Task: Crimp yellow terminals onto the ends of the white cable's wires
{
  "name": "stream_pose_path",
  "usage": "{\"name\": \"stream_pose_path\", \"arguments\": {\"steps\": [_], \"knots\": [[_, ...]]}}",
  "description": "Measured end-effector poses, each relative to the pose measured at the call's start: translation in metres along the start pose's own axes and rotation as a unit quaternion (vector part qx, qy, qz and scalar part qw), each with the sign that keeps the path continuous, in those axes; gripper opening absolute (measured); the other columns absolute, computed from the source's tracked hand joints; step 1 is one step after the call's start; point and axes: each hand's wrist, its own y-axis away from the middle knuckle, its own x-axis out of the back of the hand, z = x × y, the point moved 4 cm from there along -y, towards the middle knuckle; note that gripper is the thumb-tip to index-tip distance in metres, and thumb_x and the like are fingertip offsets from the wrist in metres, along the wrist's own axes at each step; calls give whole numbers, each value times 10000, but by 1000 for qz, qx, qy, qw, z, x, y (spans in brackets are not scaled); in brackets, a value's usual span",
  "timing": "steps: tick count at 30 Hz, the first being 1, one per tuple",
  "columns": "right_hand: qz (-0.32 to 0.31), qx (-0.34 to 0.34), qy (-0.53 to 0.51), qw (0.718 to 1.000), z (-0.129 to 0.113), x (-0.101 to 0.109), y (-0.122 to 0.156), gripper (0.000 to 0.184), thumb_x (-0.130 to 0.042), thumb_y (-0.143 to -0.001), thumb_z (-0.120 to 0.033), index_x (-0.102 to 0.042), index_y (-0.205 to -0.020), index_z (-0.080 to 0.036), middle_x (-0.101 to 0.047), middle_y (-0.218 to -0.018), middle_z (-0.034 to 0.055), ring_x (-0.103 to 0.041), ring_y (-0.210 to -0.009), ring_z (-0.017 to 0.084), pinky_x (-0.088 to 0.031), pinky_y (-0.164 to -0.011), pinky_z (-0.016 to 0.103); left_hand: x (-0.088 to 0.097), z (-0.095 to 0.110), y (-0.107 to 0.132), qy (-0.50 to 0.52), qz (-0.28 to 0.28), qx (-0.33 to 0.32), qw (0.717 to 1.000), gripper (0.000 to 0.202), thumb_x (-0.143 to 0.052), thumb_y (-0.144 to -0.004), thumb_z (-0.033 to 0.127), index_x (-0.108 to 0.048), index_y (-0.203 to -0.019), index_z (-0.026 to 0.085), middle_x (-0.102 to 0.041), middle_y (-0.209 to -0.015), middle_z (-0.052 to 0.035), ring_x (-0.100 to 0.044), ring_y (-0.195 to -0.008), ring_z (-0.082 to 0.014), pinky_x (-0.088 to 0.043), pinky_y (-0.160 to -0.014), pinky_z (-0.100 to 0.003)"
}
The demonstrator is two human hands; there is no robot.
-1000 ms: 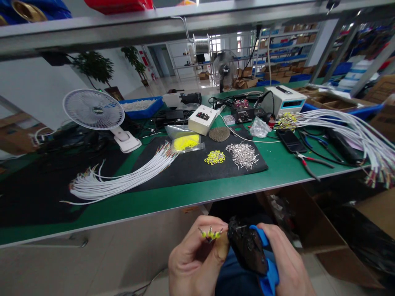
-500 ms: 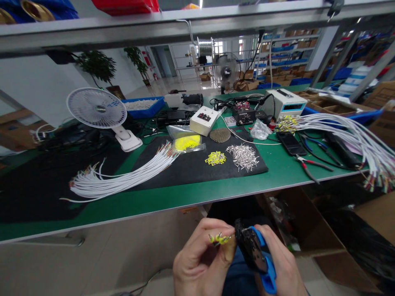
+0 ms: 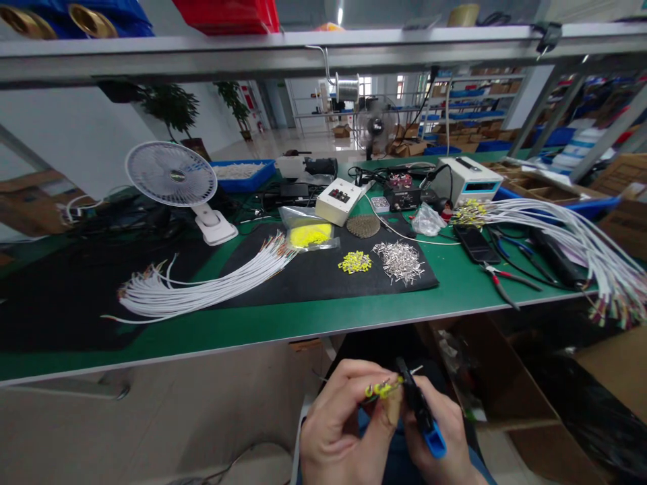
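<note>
Below the bench edge, my left hand (image 3: 344,424) pinches a small cluster of wire ends with yellow sleeves (image 3: 383,389) between thumb and fingers. My right hand (image 3: 442,431) is closed round a crimping tool with a black head and blue handles (image 3: 419,411), its jaws right against the yellow tips. On the black mat (image 3: 323,276) above lie a pile of yellow sleeves (image 3: 355,262), a heap of metal terminals (image 3: 399,261) and a bundle of white wires (image 3: 202,289).
The green bench (image 3: 283,323) carries a small white fan (image 3: 174,178), a white switch box (image 3: 338,200), a bag of yellow parts (image 3: 308,234), a power supply (image 3: 470,179), a phone (image 3: 476,244), red pliers (image 3: 505,283) and a second white wire bundle (image 3: 571,232) at right.
My hands have shifted right and the crimping tool has turned edge-on, its jaws closing in on the yellow-sleeved tips. The view has tilted slightly.
</note>
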Motion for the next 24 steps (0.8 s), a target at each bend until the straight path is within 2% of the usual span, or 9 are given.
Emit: {"name": "stream_pose_path", "arguments": {"steps": [3,6,9,12,14,17,19,21,24], "knots": [[4,-6,-10,1000,-2,-5,0,202,-542,-929,-175,-593,-1117,-229,-687,-832,16,-719,-676,200,-570,-624,272,-1,-2,-2,3,-3,18,1000,78,-760,-927,225,-801,-861,216,-700,-852,-37,-658,-760,-160,-503,-667,-214],[8,-5,-23,1000,-6,-4,-2,241,-533,-940,-228,-591,-1174,-212,-714,-900,57,-743,-748,231,-604,-660,291,-2,0,-2,20,-2,11,1000,86,-752,-934,220,-786,-855,210,-687,-848,-37,-652,-752,-155,-498,-671,-217],[-7,-12,-28,1000,-10,3,-6,375,-564,-954,-260,-573,-1322,-186,-723,-1146,138,-755,-1023,297,-637,-834,337,-4,4,-2,27,12,-4,1000,71,-754,-930,200,-787,-875,229,-694,-867,-23,-654,-762,-139,-492,-672,-196],[-44,-5,-14,999,-13,7,-5,509,-577,-988,-235,-480,-1488,-218,-624,-1402,150,-653,-1288,296,-567,-1050,351,-4,6,-3,19,36,5,999,77,-766,-923,220,-775,-847,226,-685,-856,-19,-641,-773,-138,-491,-654,-176],[-49,-5,-2,999,-15,7,0,555,-563,-1001,-213,-431,-1539,-243,-577,-1470,127,-595,-1365,265,-503,-1128,326,-2,6,-5,11,51,14,999,96,-775,-916,241,-763,-823,219,-673,-849,-18,-636,-778,-135,-489,-628,-154],[-24,-39,5,999,-16,13,5,505,-500,-1041,-253,-438,-1542,-242,-570,-1481,109,-568,-1390,244,-461,-1161,311,4,3,-8,1,67,10,998,115,-790,-901,256,-753,-804,206,-672,-850,-20,-651,-788,-133,-505,-618,-127],[-4,-61,26,998,-14,27,-2,471,-483,-1068,-316,-448,-1533,-251,-567,-1489,100,-571,-1383,239,-469,-1150,312,10,-4,-10,0,70,4,998,96,-808,-886,245,-765,-817,192,-687,-853,-28,-670,-778,-135,-544,-657,-131],[29,-88,92,991,-6,51,-22,503,-526,-1064,-406,-432,-1535,-258,-568,-1489,100,-584,-1359,246,-497,-1120,331,19,-16,-10,22,79,22,996,77,-832,-869,243,-787,-857,181,-716,-882,-45,-697,-804,-151,-583,-715,-156],[102,-119,256,954,22,95,-69,606,-586,-1010,-559,-475,-1484,-199,-626,-1376,154,-619,-1263,313,-522,-1068,443,29,-43,-6,104,99,116,983,183,-898,-811,289,-813,-938,188,-762,-911,-61,-721,-792,-171,-598,-664,-173]]}}
